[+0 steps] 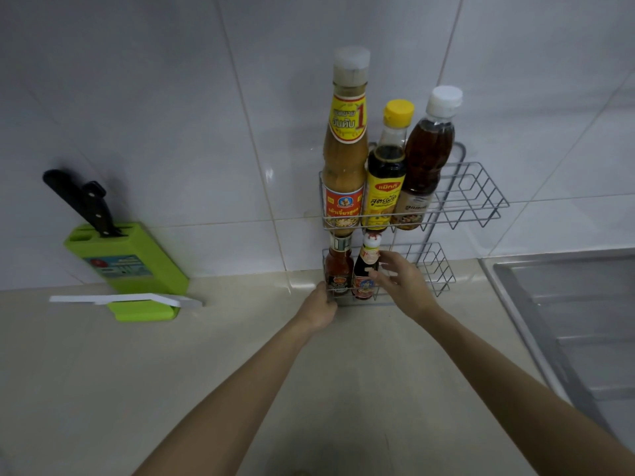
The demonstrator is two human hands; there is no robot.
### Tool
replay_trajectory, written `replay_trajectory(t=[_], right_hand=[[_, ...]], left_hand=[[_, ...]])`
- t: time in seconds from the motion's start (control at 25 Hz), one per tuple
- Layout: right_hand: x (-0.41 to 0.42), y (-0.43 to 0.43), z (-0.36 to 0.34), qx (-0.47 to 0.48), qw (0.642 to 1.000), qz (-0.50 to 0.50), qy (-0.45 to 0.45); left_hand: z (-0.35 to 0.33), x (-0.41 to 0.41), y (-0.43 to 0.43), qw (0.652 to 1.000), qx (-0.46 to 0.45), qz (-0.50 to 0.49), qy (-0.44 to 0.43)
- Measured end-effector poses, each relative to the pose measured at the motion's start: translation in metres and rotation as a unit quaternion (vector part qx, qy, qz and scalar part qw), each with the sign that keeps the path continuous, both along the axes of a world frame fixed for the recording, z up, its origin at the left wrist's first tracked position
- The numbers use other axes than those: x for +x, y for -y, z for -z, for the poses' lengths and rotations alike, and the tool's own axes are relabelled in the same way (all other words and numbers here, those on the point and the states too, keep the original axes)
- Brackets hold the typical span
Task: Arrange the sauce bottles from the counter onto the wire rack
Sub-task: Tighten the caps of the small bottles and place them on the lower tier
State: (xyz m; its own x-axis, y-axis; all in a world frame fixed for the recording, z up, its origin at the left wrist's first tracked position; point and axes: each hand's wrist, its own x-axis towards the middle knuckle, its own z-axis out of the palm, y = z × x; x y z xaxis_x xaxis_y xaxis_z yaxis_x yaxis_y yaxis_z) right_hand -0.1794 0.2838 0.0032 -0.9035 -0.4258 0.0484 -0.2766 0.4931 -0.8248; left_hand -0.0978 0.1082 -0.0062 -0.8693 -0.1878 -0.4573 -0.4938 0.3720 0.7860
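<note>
I see the wire rack (457, 201) on the wall at the counter's (240, 355) back edge: 3 bottles up top, 2 below. My left hand (321, 307) grips the lower tier's front-left corner; right hand (400, 283), fingers loosely spread, touches the dark sauce bottle (366, 269) there.

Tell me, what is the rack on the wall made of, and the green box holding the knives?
The wire rack looks like thin metal wire with a dull grey, maybe coated, finish: you can see through its bent grid of rods. The green knife block looks like moulded plastic: one even bright colour, smooth faces, rounded edges, a soft sheen. The knife handles look like black plastic, though that is less sure.
</note>
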Motion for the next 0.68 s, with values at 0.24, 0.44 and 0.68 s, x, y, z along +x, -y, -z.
replay_trajectory(t=[0.24,0.44,0.68], right_hand=[[0.021,-0.013,-0.003,0.047,0.997,0.053,-0.018],[0.064,-0.032,-0.031,0.128,0.990,-0.049,-0.020],[0.170,-0.015,-0.071,0.110,0.971,-0.207,0.041]], left_hand=[[-0.008,0.018,0.002,0.999,-0.032,0.036,0.015],[-0.024,0.071,0.016,0.993,-0.084,0.079,-0.016],[-0.001,0.195,0.037,0.972,-0.155,0.176,0.015]])
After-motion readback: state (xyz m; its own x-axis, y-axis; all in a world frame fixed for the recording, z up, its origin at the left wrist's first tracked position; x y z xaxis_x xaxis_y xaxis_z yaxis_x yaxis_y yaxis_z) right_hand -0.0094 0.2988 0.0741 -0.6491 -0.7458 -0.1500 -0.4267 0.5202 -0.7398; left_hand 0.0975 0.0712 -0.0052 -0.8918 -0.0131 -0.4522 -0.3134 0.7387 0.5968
